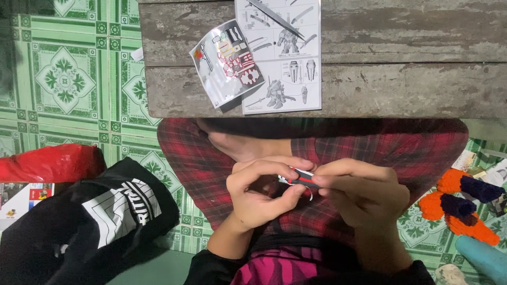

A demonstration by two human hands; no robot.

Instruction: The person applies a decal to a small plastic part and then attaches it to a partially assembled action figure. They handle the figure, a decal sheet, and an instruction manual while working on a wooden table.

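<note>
Model piece [299,177], small, red, white and black, sits pinched between both hands over the lap, below the table [401,89] edge. Left hand [261,192] curls closed around its left end, thumb under and fingers over, so it works as the clamp. Right hand [359,187] grips the right end with fingertips, closed on it, the fine-adjust side. Held close to the body over the red plaid cloth [200,169], likely for steadiness and so a dropped bit lands on the lap. Instruction sheet [288,58] lies flat on the table just ahead, readable at a glance; sticker sheet [227,60] overlaps its left edge. Tweezers [274,18] rest on the instruction sheet, well apart from the hands. Black bag [100,221] sits on the green tiled floor [63,79].
</note>
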